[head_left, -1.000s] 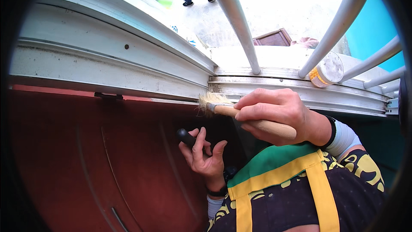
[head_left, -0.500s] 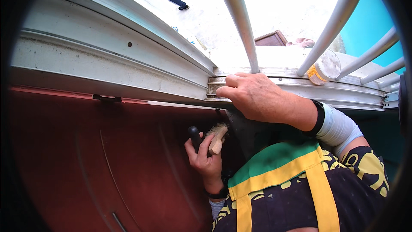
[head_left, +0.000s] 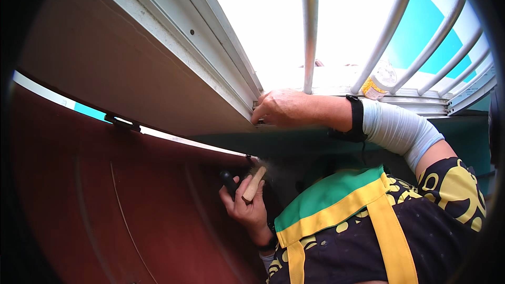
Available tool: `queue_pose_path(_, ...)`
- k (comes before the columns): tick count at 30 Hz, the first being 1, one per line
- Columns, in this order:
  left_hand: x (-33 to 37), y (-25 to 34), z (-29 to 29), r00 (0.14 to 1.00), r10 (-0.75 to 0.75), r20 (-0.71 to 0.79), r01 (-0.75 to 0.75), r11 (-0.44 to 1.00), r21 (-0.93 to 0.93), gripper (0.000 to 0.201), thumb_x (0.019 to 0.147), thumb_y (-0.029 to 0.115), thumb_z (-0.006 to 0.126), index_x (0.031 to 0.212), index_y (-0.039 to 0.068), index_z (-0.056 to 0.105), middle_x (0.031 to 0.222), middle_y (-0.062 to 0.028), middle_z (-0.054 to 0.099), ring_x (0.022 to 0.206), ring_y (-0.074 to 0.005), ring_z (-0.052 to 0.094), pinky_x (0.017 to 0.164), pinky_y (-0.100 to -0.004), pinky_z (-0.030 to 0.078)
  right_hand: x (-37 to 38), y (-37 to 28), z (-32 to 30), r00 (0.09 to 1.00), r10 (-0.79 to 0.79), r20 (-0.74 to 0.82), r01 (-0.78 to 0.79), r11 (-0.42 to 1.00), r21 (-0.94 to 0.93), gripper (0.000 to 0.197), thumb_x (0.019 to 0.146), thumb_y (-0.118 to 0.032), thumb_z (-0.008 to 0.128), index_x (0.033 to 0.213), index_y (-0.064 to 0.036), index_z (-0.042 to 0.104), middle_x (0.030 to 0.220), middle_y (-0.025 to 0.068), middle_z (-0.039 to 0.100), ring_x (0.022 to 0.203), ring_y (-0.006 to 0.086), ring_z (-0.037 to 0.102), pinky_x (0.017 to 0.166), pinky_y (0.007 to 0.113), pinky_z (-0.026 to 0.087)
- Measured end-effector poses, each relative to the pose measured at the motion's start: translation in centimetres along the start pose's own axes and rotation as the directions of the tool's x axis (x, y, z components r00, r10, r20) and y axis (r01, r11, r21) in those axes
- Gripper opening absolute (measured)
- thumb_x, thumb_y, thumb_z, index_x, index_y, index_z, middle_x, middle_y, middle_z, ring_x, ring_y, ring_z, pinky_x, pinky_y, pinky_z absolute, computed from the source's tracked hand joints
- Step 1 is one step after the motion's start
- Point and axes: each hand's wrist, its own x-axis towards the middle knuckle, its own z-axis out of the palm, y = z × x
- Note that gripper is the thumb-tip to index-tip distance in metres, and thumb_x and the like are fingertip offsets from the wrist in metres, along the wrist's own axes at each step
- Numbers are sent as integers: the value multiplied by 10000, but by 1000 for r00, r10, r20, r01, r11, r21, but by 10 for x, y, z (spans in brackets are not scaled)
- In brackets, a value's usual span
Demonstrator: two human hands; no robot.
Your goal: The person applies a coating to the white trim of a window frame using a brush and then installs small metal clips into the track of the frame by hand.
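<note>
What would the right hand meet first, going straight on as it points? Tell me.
Most likely the side of the white window frame, since the right hand points leftward at it. The fingertips may already touch it; depth there is unclear.

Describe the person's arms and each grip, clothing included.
The right grip is ungloved, with a black wristband, pale wrinkled forearm cover and dark, yellow-patterned sleeve. The left grip is also ungloved, with a dark wristband and pale cover.
</note>
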Motion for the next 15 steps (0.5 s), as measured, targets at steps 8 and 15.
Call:
queue_pose_path(8, 2, -10, -14, 1000, 17, -1, -17, 1000, -1, 274, 748, 44, 836, 1002, 29, 732, 1045, -106, 585, 957, -248, 620, 814, -367, 545, -4, -13, 2, 993, 111, -40, -111, 994, -7, 338, 781, -42, 616, 1069, -139, 764, 978, 132, 733, 935, 316, 696, 775, 409, 550)
queue_pose_path(15, 7, -15, -16, 998, 50, 40, -48, 998, -28, 261, 757, 49, 831, 994, 20, 726, 1051, -114, 578, 941, -249, 632, 793, -369, 554, 9, -7, -4, 994, 71, 81, -77, 994, 75, 253, 797, -23, 613, 992, -81, 764, 915, 140, 733, 855, 302, 703, 740, 397, 546)
